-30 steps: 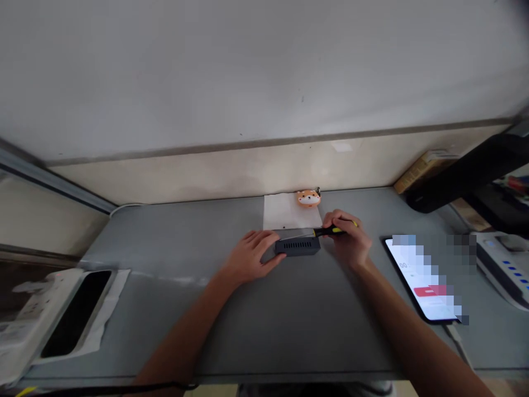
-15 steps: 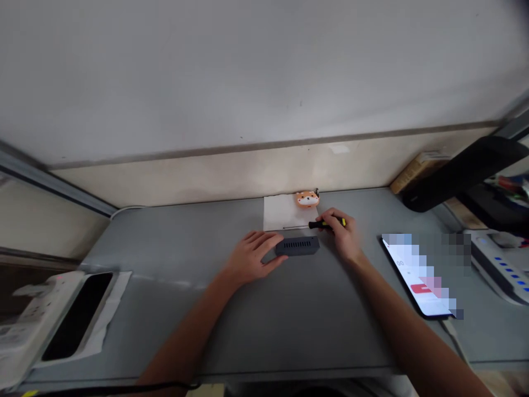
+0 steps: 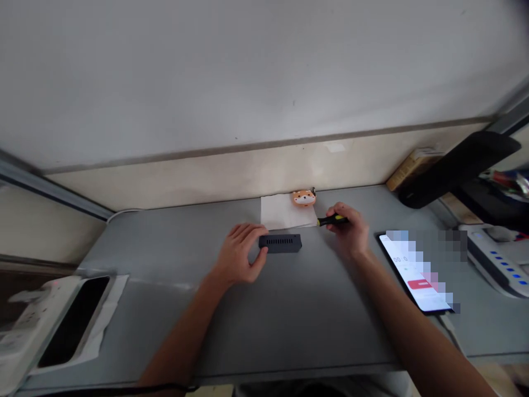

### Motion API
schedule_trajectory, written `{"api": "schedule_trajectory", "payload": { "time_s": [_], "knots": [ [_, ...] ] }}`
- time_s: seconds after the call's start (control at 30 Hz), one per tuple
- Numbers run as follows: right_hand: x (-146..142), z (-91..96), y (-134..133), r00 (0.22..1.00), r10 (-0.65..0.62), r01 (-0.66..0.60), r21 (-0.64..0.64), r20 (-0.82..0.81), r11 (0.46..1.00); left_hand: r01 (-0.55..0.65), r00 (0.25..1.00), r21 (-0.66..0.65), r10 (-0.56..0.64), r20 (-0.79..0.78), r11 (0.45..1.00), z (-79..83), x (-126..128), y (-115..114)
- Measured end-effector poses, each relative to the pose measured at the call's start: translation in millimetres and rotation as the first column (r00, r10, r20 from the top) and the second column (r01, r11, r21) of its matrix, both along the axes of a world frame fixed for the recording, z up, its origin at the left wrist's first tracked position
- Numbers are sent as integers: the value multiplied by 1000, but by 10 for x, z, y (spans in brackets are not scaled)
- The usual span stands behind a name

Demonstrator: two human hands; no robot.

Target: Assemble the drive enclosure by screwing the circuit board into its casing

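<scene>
The bare left forearm (image 3: 192, 325) slants up and inward from the lower edge, and the left hand (image 3: 239, 253) lies with its back upward, fingers close together and stretched forward, thumb apart on the near side in a pinching hold. The bare right forearm (image 3: 407, 309) angles in from the lower right, and the right hand (image 3: 350, 229) is curled in a grip, fingers folded.

A flat, grey surface (image 3: 314, 325) meets a low cream wall band (image 3: 185, 181) beneath a plain grey-white wall (image 3: 248, 71) in dim light.
</scene>
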State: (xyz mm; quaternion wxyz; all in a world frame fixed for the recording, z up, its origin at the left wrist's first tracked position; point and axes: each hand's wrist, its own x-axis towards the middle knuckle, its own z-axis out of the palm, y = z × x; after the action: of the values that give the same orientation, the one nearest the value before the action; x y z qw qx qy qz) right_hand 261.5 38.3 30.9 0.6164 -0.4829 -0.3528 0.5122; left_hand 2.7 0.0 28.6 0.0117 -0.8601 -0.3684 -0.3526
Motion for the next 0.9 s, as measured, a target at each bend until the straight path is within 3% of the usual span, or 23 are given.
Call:
{"api": "schedule_trajectory", "payload": {
  "time_s": [0.3,0.53,0.9],
  "knots": [
    [92,-3,35,1000,-5,6,76,-12,997,-96,994,78,100,-47,992,-124,335,-148],
    [108,-27,63,999,-27,30,55,-44,998,-98,987,64,105,-124,993,-188,383,-163],
    [118,-4,59,999,-21,24,60,-39,998,-129,979,77,139,-150,989,-158,445,-168]
  ]
}}
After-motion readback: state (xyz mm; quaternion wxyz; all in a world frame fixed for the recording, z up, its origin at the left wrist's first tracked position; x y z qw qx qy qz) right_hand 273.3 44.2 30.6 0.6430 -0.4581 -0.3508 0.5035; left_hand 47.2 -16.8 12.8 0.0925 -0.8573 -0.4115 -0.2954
